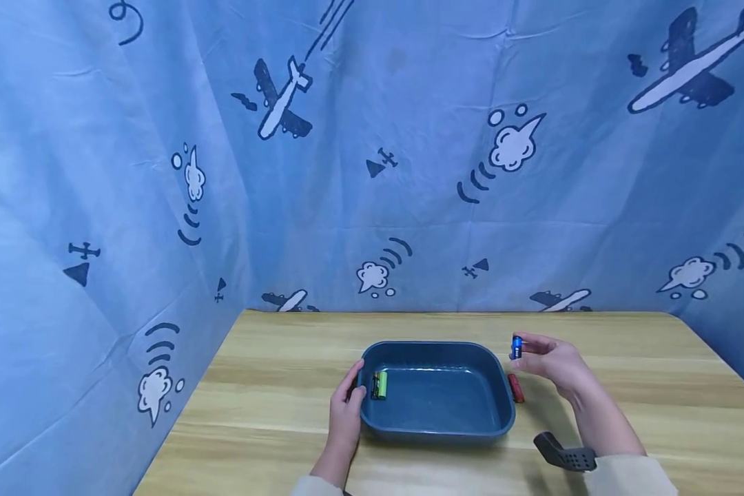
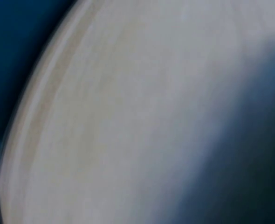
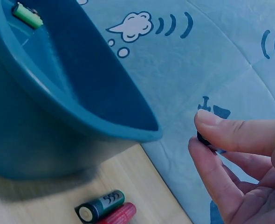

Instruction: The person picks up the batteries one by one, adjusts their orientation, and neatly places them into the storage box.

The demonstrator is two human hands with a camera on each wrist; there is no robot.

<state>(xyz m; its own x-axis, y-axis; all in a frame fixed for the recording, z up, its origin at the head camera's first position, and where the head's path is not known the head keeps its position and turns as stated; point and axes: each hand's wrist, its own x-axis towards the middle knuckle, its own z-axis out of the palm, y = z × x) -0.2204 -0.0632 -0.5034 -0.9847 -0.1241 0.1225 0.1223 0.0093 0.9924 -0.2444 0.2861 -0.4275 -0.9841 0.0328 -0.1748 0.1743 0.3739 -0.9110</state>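
Note:
A dark blue plastic tub (image 1: 437, 435) stands on the table, and my left hand (image 1: 345, 413) grips its left edge. Inside, against the left end, lie a green battery (image 1: 382, 386) and a black one (image 1: 375, 386) side by side. Off the tub's right side, my right hand (image 1: 552, 362) pinches a blue battery (image 1: 517, 346) between thumb and fingers, above the table. Below it, a red battery (image 1: 517, 388) lies beside the tub. The right wrist view shows a dark green battery (image 3: 102, 205) lying against that red one. The left wrist view is mostly blurred tabletop.
The wooden table (image 1: 266, 386) ends at a light blue curtain (image 1: 409, 172) printed with planes and clouds, behind and on both sides. A black strap-like piece (image 1: 564, 455) sticks out by my right wrist.

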